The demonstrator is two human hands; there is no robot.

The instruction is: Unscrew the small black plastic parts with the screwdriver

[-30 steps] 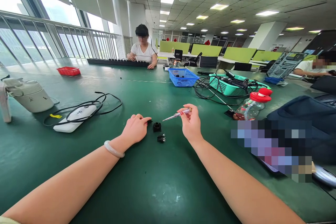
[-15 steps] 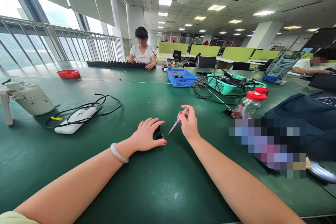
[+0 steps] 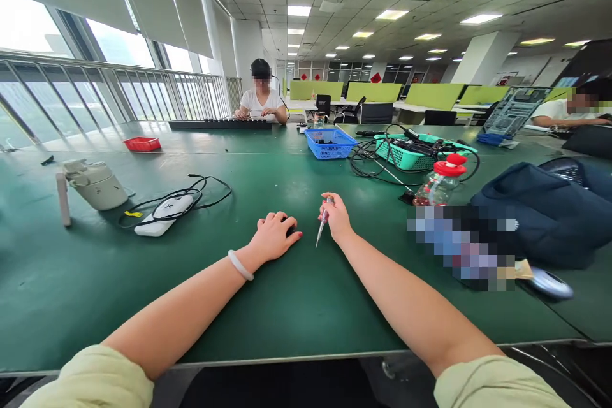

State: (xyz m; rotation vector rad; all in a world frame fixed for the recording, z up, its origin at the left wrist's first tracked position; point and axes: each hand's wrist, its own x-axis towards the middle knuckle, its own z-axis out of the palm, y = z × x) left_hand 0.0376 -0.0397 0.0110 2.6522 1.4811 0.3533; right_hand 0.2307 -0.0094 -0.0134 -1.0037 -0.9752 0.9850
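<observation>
My right hand (image 3: 337,218) is closed round a screwdriver (image 3: 324,223) with a clear handle, its thin metal tip slanting down toward the green tabletop (image 3: 306,306). To its left, my left hand (image 3: 275,237) rests on the table with curled fingers. A small black part (image 3: 291,228) shows between its thumb and fingers; most of it is covered, so its kind stays unclear. A gap of bare tabletop separates the two hands.
At left lie a white power bank (image 3: 165,215) with a black cord and a pale bottle (image 3: 98,185). Ahead stand a blue basket (image 3: 329,146) and a green basket (image 3: 406,156) of cables. A red-lidded jar (image 3: 440,185) and dark bag (image 3: 540,217) are right. Someone sits opposite.
My left hand has gone from spread fingers to curled ones over the small black things. The screwdriver now points more steeply down. The view has shifted, showing the table's near edge.
</observation>
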